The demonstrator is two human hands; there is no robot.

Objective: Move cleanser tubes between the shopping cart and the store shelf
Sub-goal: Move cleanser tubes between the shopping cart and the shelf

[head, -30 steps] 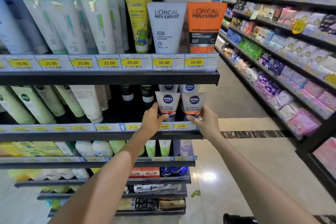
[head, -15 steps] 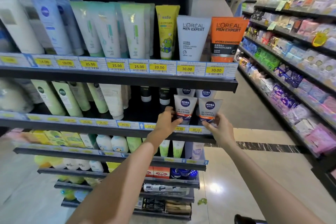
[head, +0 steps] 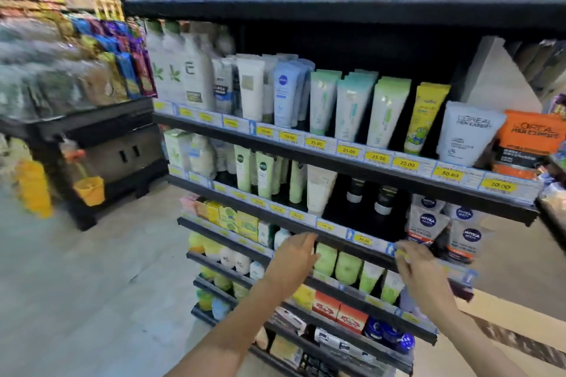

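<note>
head view: nivea men tubes (head: 428, 222) beside l'oreal men expert tube (head: 467, 135).

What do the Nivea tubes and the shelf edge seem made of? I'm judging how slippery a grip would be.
Nivea tubes: probably soft plastic, smooth, with a printed white and grey face; motion blur hides any gloss.
Shelf edge: likely painted metal, matt black with a straight, thin lip; paper price labels sit along it.

From my feed, the shelf (head: 337, 164) looks like matt black painted metal, its front rail lined with glossy paper price tags (head: 407, 164) under clear plastic. The cleanser tubes (head: 428, 222) are smooth soft plastic with a faint sheen, and the white tube (head: 467, 135) above looks the same. I see the floor (head: 92, 285) as pale, smooth tile, slightly shiny.
</note>
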